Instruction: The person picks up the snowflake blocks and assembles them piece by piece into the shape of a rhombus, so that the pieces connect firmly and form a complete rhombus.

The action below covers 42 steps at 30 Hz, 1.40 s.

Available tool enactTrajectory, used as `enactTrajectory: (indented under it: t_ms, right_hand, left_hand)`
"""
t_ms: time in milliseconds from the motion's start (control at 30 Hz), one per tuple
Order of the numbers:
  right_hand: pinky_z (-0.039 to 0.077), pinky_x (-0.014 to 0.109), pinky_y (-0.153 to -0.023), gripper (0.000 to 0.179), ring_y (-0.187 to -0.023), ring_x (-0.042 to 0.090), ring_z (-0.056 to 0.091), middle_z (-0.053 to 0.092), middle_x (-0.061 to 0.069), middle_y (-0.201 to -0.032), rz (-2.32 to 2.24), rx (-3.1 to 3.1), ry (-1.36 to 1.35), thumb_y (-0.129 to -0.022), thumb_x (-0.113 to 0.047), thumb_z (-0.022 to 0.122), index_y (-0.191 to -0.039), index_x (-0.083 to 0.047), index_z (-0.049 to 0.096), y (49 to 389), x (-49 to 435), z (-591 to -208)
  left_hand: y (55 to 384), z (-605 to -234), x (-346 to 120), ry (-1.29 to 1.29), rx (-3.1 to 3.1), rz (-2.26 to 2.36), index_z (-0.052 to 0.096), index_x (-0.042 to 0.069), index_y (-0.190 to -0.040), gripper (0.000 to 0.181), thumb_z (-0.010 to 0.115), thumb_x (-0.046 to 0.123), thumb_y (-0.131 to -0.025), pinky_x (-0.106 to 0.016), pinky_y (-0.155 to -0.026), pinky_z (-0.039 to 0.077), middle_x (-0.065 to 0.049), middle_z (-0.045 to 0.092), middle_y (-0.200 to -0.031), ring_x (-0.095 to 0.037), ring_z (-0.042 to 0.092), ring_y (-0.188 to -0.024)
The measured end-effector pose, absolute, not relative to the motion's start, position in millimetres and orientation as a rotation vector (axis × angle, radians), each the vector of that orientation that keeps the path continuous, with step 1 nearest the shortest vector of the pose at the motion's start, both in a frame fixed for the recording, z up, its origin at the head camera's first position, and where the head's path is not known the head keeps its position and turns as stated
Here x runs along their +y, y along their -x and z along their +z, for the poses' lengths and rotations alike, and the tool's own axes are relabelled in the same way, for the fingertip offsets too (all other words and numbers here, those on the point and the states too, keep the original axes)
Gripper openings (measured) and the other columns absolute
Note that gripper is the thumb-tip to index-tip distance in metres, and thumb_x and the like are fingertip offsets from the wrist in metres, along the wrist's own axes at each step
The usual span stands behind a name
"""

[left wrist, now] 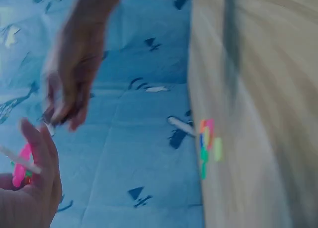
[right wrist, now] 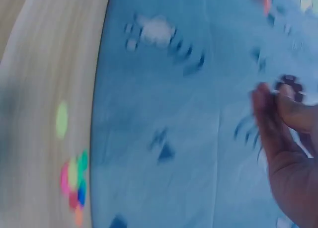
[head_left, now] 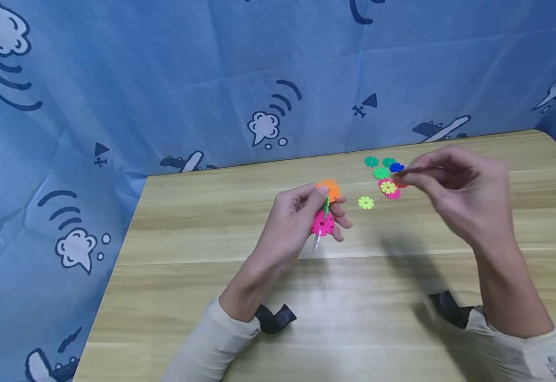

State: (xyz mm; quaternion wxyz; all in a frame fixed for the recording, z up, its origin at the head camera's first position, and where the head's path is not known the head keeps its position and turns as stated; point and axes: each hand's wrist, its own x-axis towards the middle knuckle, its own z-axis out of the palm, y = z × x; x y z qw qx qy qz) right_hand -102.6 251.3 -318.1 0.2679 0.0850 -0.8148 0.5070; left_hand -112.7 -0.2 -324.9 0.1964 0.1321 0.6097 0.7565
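Observation:
In the head view my left hand (head_left: pixel 292 220) pinches a small chain of joined plastic snowflake discs. The chain has an orange disc (head_left: pixel 332 191) on top, a green disc (head_left: pixel 326 207) seen edge-on, a pink disc (head_left: pixel 323 225) below, and a clear whitish piece (head_left: pixel 316 242) at the bottom. To the right, my right hand (head_left: pixel 471 199) is raised over the table, pinching a dark brown snowflake disc (right wrist: pixel 289 85) between thumb and fingers. That disc is thin and edge-on in the head view and plainer in the right wrist view. The hands are apart.
Loose discs lie near the table's (head_left: pixel 187 239) back edge: a green disc (head_left: pixel 381 173), a blue disc (head_left: pixel 396 167), a yellow disc (head_left: pixel 388 187) over pink ones, and others. A yellow-green disc (head_left: pixel 366 202) lies apart. A blue printed curtain (head_left: pixel 211 79) hangs behind.

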Motion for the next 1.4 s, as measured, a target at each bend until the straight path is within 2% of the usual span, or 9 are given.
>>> enactTrajectory:
  t_ms: [267,433,600,733,867,967,1100,1200,1400]
  right_hand:
    - [0.062,0.013,-0.073,0.024,-0.074,0.004,0.077,0.078,-0.012,-0.088,1.442,-2.356,-0.327,-0.082,0.011,0.085,-0.100,-0.001,0.076,89.8,223.9,-311.3]
    - [0.062,0.013,-0.072,0.022,-0.077,0.002,0.078,0.080,-0.011,-0.089,1.401,-2.367,-0.417,-0.082,0.012,0.085,-0.097,-0.003,0.077,87.6,218.9,-314.2]
    - [0.061,0.012,-0.073,0.023,-0.077,-0.003,0.077,0.081,0.003,-0.087,1.296,-2.350,-0.462,-0.079,0.014,0.086,-0.092,-0.004,0.078,85.0,214.0,-318.0]
    - [0.061,0.011,-0.073,0.025,-0.078,-0.004,0.077,0.081,0.005,-0.086,1.285,-2.328,-0.483,-0.077,0.015,0.087,-0.091,-0.004,0.079,84.7,212.6,-319.8]
    - [0.060,0.010,-0.073,0.026,-0.079,-0.006,0.077,0.081,0.003,-0.086,1.281,-2.305,-0.496,-0.075,0.016,0.088,-0.090,-0.004,0.080,87.8,210.2,-319.5]
    - [0.059,0.009,-0.073,0.027,-0.079,-0.007,0.077,0.082,0.000,-0.087,1.287,-2.295,-0.494,-0.074,0.016,0.088,-0.090,-0.004,0.081,91.0,208.5,-318.2]
    - [0.060,0.010,-0.074,0.026,-0.079,-0.006,0.077,0.081,-0.016,-0.089,1.323,-2.284,-0.497,-0.072,0.018,0.089,-0.086,-0.003,0.081,92.7,207.3,-317.4]
    - [0.060,0.010,-0.072,0.027,-0.076,-0.006,0.077,0.079,-0.022,-0.089,1.337,-2.289,-0.490,-0.069,0.019,0.091,-0.083,-0.002,0.081,92.6,207.1,-318.2]
    - [0.060,0.013,-0.065,0.028,-0.071,-0.006,0.076,0.083,0.000,-0.081,1.346,-2.303,-0.471,-0.065,0.020,0.092,-0.080,-0.001,0.082,91.4,205.2,-321.1]
  left_hand:
    - [111.1,-333.2,13.7,-0.248,1.688,2.176,0.070,-0.002,-0.129,0.029,0.052,0.015,-0.115,-0.034,-0.090,0.067,-0.013,0.079,-0.118,-0.034,0.081,-0.101]
    - [111.1,-333.3,15.3,-0.182,1.737,2.211,0.069,-0.004,-0.120,0.024,0.054,0.014,-0.114,-0.026,-0.080,0.066,-0.006,0.070,-0.095,-0.016,0.077,-0.088]
    - [110.0,-334.3,14.8,-0.157,1.786,2.203,0.066,-0.001,-0.130,0.026,0.055,0.015,-0.113,-0.036,-0.091,0.067,-0.010,0.075,-0.092,-0.017,0.077,-0.084]
    - [109.5,-335.5,13.8,-0.152,1.837,2.183,0.065,-0.001,-0.130,0.024,0.056,0.014,-0.113,-0.028,-0.082,0.067,-0.004,0.059,-0.068,-0.012,0.060,-0.063]
    - [111.2,-334.2,13.0,-0.151,1.834,2.187,0.063,0.000,-0.128,0.022,0.058,0.013,-0.111,-0.028,-0.081,0.067,-0.002,0.051,-0.062,-0.012,0.059,-0.062]
    - [113.5,-331.5,13.4,-0.149,1.802,2.197,0.061,0.000,-0.124,0.018,0.059,0.013,-0.111,-0.036,-0.088,0.067,-0.008,0.075,-0.082,-0.017,0.079,-0.082]
    - [115.0,-329.0,14.4,-0.131,1.754,2.203,0.060,-0.003,-0.117,0.016,0.058,0.011,-0.111,-0.039,-0.091,0.065,-0.020,0.078,-0.125,-0.031,0.078,-0.114]
    - [115.1,-329.1,14.2,-0.092,1.742,2.193,0.062,-0.005,-0.115,0.017,0.059,0.011,-0.110,-0.037,-0.091,0.065,-0.022,0.076,-0.127,-0.033,0.076,-0.117]
    - [114.2,-332.1,12.1,-0.024,1.699,2.181,0.065,-0.008,-0.115,0.020,0.062,0.011,-0.109,-0.036,-0.091,0.066,-0.021,0.078,-0.125,-0.032,0.077,-0.117]
